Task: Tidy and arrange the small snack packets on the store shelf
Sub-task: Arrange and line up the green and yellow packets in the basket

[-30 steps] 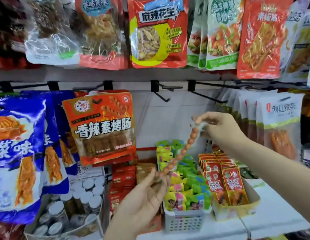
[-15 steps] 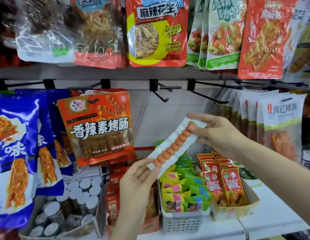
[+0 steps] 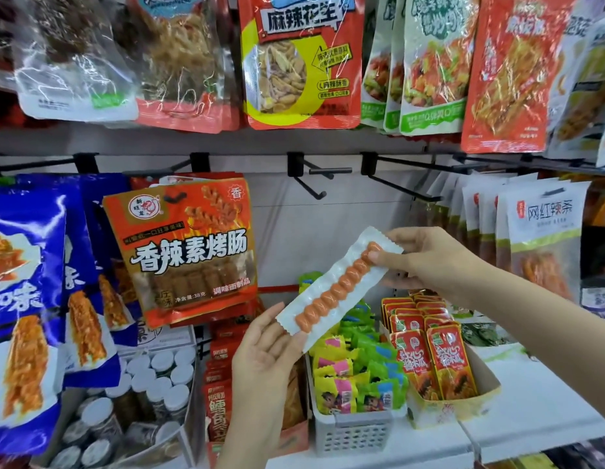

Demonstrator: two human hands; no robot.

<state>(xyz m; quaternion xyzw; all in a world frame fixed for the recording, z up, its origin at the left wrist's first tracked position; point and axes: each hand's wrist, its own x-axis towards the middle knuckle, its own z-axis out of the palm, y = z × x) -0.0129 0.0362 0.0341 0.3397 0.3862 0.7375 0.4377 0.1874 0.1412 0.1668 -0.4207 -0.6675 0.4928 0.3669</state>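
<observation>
Left hand (image 3: pixel 264 350) up from below, fingers nearly straight, its grip no more than a loose cradle under the lower end of the sausage-strip packet (image 3: pixel 338 282); right hand (image 3: pixel 426 262) pinches the upper end, thumb on the front, fingers curled behind. Packet is in the air, tilted, in front of the white back panel and above the grey basket (image 3: pixel 353 431) of green and yellow sweets, touching no shelf or hook. Risk, as I judge it: the slick film is held firmly at one end only, so if the pinch eases it could slide off the open palm into the basket or behind the stock; a hard squeeze might crease the seal. Around, left to right: blue hanging bags (image 3: pixel 23 299), jars (image 3: pixel 149 384) in a tray below, orange hanging packet (image 3: pixel 182 252), two bare black hooks (image 3: pixel 314 174) above the hands, cardboard box of red sachets (image 3: pixel 433 367), white hanging packs (image 3: pixel 544 231). The orange packet and the white packs crowd the gap either side, narrowing any route to the bare hooks
</observation>
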